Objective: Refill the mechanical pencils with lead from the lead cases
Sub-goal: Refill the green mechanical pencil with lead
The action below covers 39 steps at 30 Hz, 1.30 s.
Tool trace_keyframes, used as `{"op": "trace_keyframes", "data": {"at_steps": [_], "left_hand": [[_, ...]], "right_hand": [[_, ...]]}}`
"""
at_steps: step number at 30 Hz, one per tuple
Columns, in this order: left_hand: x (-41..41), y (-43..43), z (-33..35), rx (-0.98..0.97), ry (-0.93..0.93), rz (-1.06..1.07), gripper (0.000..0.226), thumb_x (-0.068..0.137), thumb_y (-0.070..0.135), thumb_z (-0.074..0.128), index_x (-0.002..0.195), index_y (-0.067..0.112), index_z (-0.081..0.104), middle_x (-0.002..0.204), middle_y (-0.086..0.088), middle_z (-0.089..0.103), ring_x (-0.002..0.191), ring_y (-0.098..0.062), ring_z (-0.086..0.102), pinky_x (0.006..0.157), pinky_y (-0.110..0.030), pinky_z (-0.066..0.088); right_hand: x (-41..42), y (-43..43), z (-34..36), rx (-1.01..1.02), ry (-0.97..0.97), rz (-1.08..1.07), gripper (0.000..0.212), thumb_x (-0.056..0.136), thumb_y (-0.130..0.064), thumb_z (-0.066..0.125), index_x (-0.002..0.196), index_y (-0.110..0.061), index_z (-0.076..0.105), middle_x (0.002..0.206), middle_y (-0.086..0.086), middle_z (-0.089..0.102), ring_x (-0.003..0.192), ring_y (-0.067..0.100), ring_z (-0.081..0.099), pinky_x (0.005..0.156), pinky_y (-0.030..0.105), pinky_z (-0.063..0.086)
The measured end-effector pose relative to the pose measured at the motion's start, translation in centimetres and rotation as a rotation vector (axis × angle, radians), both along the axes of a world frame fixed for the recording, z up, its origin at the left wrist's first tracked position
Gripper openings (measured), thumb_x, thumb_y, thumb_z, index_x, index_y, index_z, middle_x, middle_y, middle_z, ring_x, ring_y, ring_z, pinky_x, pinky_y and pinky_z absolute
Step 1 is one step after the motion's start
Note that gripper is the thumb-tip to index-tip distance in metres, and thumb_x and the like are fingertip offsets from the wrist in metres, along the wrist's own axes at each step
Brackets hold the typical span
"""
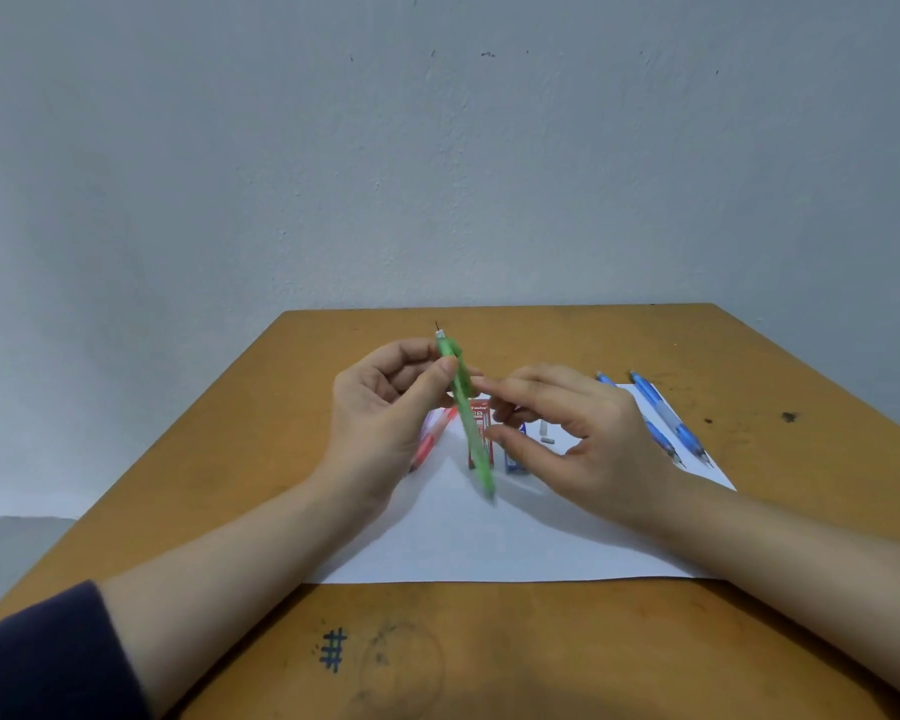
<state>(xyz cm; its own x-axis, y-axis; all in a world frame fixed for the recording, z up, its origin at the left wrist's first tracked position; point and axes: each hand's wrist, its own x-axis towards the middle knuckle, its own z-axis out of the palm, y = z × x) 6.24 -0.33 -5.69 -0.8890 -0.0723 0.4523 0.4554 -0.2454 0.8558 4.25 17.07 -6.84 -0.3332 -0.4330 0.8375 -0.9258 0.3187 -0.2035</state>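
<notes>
We see a brown tabletop (541,657) with a black "#" (333,649) inked on its near edge, and a white paper (489,543) lying on it. Above the paper our left hand (385,407) grips the green pencil (468,423) between thumb and curled fingers (411,356). The pencil is tilted, with a thin lead poking from its far end. Our right hand (583,428) holds nothing; its fingers (520,389) are loosely spread, the forefinger tip just beside the pencil. Two blue pencils (666,413) lie on the paper's right edge, and a red pencil (427,439) lies under the left hand. A red case (481,415) marked "2B", its brand too blurred to read, and a blue case (514,464) lie between the hands. Small white bits (544,431) lie near them.
</notes>
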Motion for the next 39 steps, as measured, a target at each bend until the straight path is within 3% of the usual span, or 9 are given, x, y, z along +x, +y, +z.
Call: {"op": "trace_keyframes", "data": {"at_steps": [4, 8, 12, 16, 20, 25, 29, 33, 39], "left_hand": [[0.0, -0.3, 0.1, -0.055, 0.064, 0.093, 0.013, 0.087, 0.009, 0.056, 0.096, 0.008, 0.066, 0.07, -0.001, 0.069, 0.067, -0.011, 0.065, 0.066, -0.021, 0.054], [0.0, -0.4, -0.4, -0.284, 0.205, 0.143, 0.019, 0.085, 0.02, 0.057, 0.101, 0.016, 0.066, 0.069, -0.003, 0.066, 0.058, -0.008, 0.058, 0.049, -0.019, 0.047], [-0.5, -0.6, -1.1, -0.456, 0.28, 0.202, 0.018, 0.088, 0.017, 0.06, 0.103, 0.026, 0.064, 0.08, 0.004, 0.067, 0.062, -0.003, 0.059, 0.056, -0.016, 0.047], [-1.4, -1.1, -1.6, -0.597, 0.287, 0.269, 0.02, 0.087, 0.028, 0.061, 0.105, 0.036, 0.065, 0.084, 0.006, 0.07, 0.073, -0.013, 0.062, 0.066, -0.03, 0.051], [-2.1, -1.6, -2.0, -0.682, 0.243, 0.278, 0.022, 0.084, 0.028, 0.066, 0.105, 0.035, 0.07, 0.084, 0.017, 0.068, 0.069, -0.006, 0.054, 0.068, -0.029, 0.046], [-2.2, -1.7, -1.9, -0.711, 0.226, 0.262, 0.023, 0.083, 0.018, 0.073, 0.105, 0.026, 0.074, 0.089, 0.007, 0.071, 0.07, -0.005, 0.053, 0.069, -0.029, 0.046], [-2.1, -1.6, -1.7, -0.716, 0.228, 0.248, 0.024, 0.083, 0.018, 0.073, 0.105, 0.027, 0.073, 0.09, 0.007, 0.071, 0.072, -0.005, 0.054, 0.069, -0.027, 0.046], [-2.0, -1.7, -1.7, -0.716, 0.223, 0.244, 0.025, 0.083, 0.017, 0.073, 0.105, 0.03, 0.072, 0.09, 0.005, 0.071, 0.074, -0.01, 0.056, 0.071, -0.032, 0.048], [-1.9, -1.7, -1.6, -0.729, 0.206, 0.237, 0.024, 0.083, 0.019, 0.073, 0.106, 0.026, 0.073, 0.089, 0.007, 0.071, 0.077, -0.013, 0.057, 0.071, -0.034, 0.048]], "right_hand": [[-0.6, 0.4, 0.0, -0.078, -0.068, -0.043, 0.026, 0.087, -0.006, 0.059, 0.111, -0.009, 0.067, 0.087, 0.002, 0.064, 0.078, 0.01, 0.06, 0.071, 0.023, 0.052], [-1.9, 1.2, 0.0, -0.081, -0.122, -0.138, 0.039, 0.076, 0.009, 0.052, 0.102, -0.012, 0.072, 0.081, 0.0, 0.064, 0.075, 0.008, 0.059, 0.063, 0.022, 0.05], [-3.1, 2.3, 0.0, -0.069, -0.235, -0.233, 0.04, 0.072, 0.004, 0.048, 0.092, -0.016, 0.075, 0.078, -0.002, 0.065, 0.072, 0.012, 0.059, 0.056, 0.026, 0.046], [-3.4, 3.0, 0.2, 0.084, -0.405, -0.326, 0.034, 0.075, 0.007, 0.056, 0.087, -0.017, 0.077, 0.074, -0.006, 0.064, 0.069, 0.01, 0.054, 0.056, 0.011, 0.037], [-3.3, 3.3, 0.6, 0.222, -0.533, -0.408, 0.032, 0.075, -0.001, 0.061, 0.077, -0.031, 0.071, 0.06, -0.015, 0.058, 0.058, 0.005, 0.05, 0.054, 0.011, 0.036], [-3.0, 3.5, 1.4, 0.281, -0.682, -0.508, 0.012, 0.072, -0.028, 0.073, 0.068, -0.027, 0.061, 0.063, -0.011, 0.06, 0.053, 0.001, 0.047, 0.059, 0.028, 0.041], [-2.8, 3.7, 1.9, 0.41, -0.779, -0.573, 0.022, 0.068, -0.047, 0.075, 0.067, -0.026, 0.068, 0.062, -0.009, 0.061, 0.057, 0.006, 0.052, 0.058, 0.028, 0.041], [-2.6, 3.4, 1.8, 0.423, -0.762, -0.595, 0.013, 0.07, -0.044, 0.076, 0.069, -0.031, 0.074, 0.06, -0.011, 0.062, 0.058, 0.004, 0.054, 0.055, 0.024, 0.042], [-2.2, 3.1, 1.8, 0.388, -0.75, -0.62, 0.008, 0.07, -0.03, 0.076, 0.063, -0.027, 0.075, 0.063, -0.014, 0.068, 0.067, 0.006, 0.065, 0.067, 0.035, 0.057]]}}
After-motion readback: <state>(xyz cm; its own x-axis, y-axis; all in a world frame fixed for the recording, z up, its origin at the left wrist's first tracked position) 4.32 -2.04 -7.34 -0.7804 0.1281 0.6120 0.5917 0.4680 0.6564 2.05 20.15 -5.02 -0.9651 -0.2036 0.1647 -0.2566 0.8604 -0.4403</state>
